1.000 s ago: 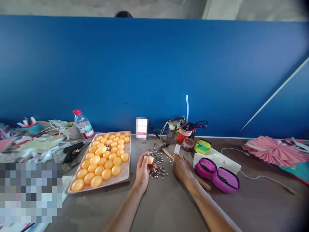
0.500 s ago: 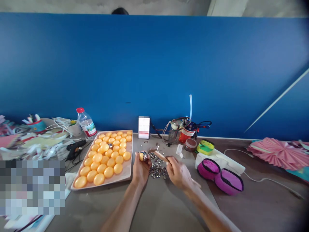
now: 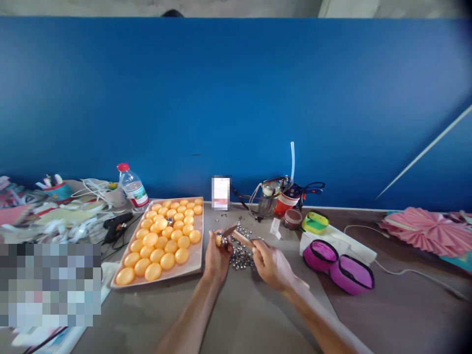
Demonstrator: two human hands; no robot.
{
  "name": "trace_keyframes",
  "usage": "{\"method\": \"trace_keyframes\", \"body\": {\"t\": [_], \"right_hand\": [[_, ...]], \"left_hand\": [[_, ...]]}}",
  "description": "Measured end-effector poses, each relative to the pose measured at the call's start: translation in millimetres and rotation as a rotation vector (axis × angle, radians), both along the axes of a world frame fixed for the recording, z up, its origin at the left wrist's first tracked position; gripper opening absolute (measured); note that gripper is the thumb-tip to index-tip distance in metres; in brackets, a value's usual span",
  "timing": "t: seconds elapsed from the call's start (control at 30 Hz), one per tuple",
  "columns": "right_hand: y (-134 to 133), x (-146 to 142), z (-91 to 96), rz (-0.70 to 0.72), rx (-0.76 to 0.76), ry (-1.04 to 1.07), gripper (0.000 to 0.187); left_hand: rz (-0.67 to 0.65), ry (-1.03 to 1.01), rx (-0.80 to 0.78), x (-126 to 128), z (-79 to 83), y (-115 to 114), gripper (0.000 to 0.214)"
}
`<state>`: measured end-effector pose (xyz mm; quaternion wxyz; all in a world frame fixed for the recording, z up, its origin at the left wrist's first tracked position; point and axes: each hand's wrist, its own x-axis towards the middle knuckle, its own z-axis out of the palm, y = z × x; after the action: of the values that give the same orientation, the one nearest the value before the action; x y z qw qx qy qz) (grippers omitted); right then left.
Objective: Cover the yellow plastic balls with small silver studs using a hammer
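Observation:
My left hand [image 3: 217,260] is closed around an orange ball [image 3: 219,240] partly covered with shiny silver pieces. In my right hand [image 3: 270,263] is a tool with a light wooden handle [image 3: 242,239]. Its dark, flat metal head [image 3: 229,230] meets or overlaps the top of the ball; I cannot tell if they touch. Between and beyond my hands lies a loose pile of small silver pieces [image 3: 241,258]. To the left, a shallow white tray [image 3: 199,253] holds many plain orange balls [image 3: 167,261]. One ball [image 3: 170,221] among them has silver on it.
A water bottle [image 3: 134,189] and a black glue gun [image 3: 117,226] sit left of the tray. Beyond the pile are a red cup [image 3: 284,204] and a round jar [image 3: 292,219]. Purple fabric rings [image 3: 350,274] and a pink paper fan [image 3: 424,231] lie rightward. A blue partition [image 3: 236,98] stands behind.
The tool's head has moved slightly left and down, over the silver-studded ball. My left hand has turned the ball a little. The whole view has shifted slightly.

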<state>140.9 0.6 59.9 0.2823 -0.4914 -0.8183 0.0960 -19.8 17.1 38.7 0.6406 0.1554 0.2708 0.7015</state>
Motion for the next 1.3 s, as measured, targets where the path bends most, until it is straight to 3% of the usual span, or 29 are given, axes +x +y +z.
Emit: {"method": "trace_keyframes", "body": {"t": [0.43,0.67,1.3], "right_hand": [[1.7,1.6,3.5,-0.040,-0.030,0.098,0.019],[0.9,-1.1,3.3,-0.008,-0.052,0.064,0.018],[-3.7,-4.9,1.8,0.026,0.101,-0.016,0.016]], "left_hand": [[-0.062,-0.003,0.068,-0.7,6.1,-3.6,0.036],[-0.103,-0.075,-0.042,-0.9,4.5,-3.8,0.037],[-0.226,-0.321,-0.022,-9.8,-0.4,-0.7,0.035]]}}
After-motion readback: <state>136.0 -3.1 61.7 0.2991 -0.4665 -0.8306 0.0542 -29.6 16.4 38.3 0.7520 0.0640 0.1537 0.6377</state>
